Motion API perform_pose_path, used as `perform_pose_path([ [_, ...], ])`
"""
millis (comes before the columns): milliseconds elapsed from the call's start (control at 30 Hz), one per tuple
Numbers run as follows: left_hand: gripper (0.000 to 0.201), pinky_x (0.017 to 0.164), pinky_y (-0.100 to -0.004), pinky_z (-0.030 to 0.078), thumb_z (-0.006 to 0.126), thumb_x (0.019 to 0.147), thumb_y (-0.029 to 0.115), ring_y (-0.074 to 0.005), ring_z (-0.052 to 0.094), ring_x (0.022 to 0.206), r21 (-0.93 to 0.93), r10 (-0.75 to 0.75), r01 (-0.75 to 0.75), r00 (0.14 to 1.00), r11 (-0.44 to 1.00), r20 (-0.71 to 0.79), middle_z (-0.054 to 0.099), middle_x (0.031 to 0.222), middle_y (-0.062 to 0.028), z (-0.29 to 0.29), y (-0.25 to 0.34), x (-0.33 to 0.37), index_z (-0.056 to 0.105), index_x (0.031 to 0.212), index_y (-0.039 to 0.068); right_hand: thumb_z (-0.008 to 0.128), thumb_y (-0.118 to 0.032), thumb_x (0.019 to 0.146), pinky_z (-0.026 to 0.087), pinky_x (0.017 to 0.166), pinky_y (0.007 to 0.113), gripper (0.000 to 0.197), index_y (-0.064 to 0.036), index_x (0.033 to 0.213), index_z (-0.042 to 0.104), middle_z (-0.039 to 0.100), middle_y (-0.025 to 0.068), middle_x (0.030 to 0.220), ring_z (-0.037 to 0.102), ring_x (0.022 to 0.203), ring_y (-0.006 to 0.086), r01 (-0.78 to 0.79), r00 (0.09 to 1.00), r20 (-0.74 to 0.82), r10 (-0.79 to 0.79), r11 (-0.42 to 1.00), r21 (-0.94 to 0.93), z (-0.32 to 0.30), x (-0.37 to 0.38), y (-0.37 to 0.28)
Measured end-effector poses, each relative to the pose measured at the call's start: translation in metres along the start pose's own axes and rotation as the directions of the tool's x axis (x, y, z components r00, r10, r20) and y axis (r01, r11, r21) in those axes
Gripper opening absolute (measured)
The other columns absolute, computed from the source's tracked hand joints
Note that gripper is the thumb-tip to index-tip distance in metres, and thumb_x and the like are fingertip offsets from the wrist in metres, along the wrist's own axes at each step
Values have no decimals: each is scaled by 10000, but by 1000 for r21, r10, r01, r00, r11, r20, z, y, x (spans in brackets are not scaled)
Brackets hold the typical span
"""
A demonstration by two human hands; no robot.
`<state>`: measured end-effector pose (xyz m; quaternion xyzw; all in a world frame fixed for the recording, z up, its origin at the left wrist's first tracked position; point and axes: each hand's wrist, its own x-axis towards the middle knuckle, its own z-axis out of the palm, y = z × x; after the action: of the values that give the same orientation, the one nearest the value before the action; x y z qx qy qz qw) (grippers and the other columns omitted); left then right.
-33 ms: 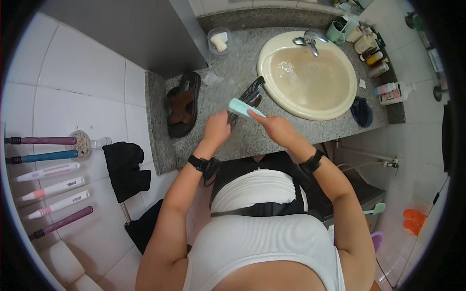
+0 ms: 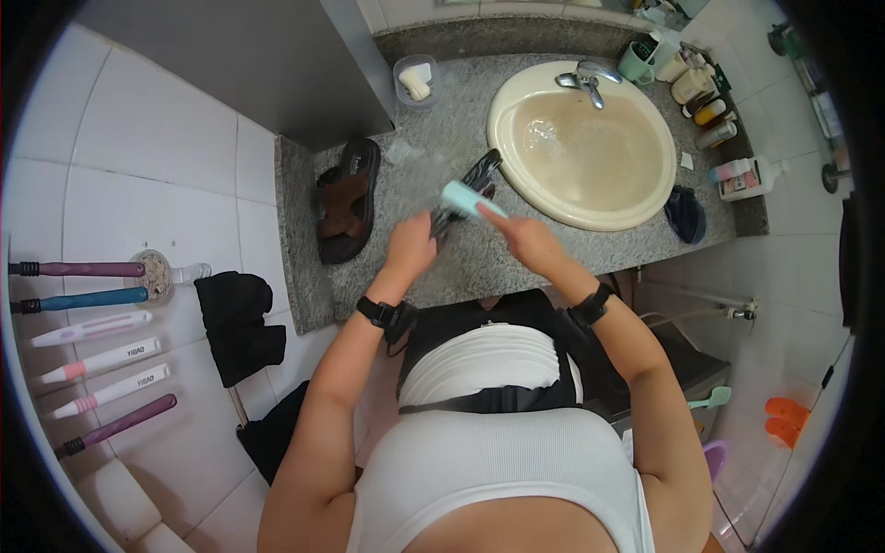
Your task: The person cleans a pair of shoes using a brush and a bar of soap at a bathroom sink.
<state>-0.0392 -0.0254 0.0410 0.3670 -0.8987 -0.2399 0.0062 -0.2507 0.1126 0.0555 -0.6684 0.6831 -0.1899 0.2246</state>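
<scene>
Left hand (image 2: 410,247) clamped on dark sandal (image 2: 468,189) over grey granite counter (image 2: 479,263), right hand (image 2: 527,238) gripping teal scrub brush (image 2: 470,198) against it — mid-scrub; next stroke likely needs firm hold, brush kept flat on the sole.

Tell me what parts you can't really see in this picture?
- Head view: the dark sandal in the left hand is blurred and partly covered by the mint brush.
- The brush's handle end sits inside the right hand.
- The bottles behind the sink are too small to tell apart.
- The person's feet are hidden by their own body.
</scene>
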Motion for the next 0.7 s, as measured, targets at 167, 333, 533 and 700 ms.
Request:
perform_pose_path([
  [167, 311, 709, -540, 475, 640, 734, 62, -454, 589, 789, -26, -16, 16, 1000, 1000, 5, 615, 837, -269, 4, 2, 0, 526, 1001, -49, 498, -12, 848, 466, 597, 495, 639, -233, 1438, 388, 620, 217, 753, 608, 654, 398, -152, 962, -230, 145, 988, -13, 15, 0, 26],
  [333, 280, 704, -551, 465, 626, 712, 47, -467, 572, 770, -173, 12, -22, 998, 985, -63, 601, 801, -268, 0, 1, -4, 532, 957, -53, 487, 20, 839, 493, 632, 481, 641, -174, 1440, 381, 629, 233, 788, 622, 690, 406, 19, 996, -85, -13, 997, 75, 20, 0, -3],
  [533, 338, 633, -515, 480, 708, 772, 275, -440, 607, 743, -49, -7, 6, 1000, 999, -28, 619, 773, -244, 11, -4, -4, 554, 821, -23, 475, 13, 860, 490, 640, 474, 627, -205, 1441, 387, 621, 248, 770, 625, 691, 401, -171, 982, -77, 174, 984, 49, 12, 2, -7],
  [700, 367, 633, -510, 482, 704, 785, 310, -435, 610, 725, -93, 32, -40, 997, 995, -76, 619, 734, -235, 19, -19, -3, 559, 832, -24, 468, 31, 832, 496, 612, 495, 642, -182, 1432, 388, 636, 235, 767, 630, 660, 395, -216, 971, -133, 201, 969, -116, 3, 19, 21],
])
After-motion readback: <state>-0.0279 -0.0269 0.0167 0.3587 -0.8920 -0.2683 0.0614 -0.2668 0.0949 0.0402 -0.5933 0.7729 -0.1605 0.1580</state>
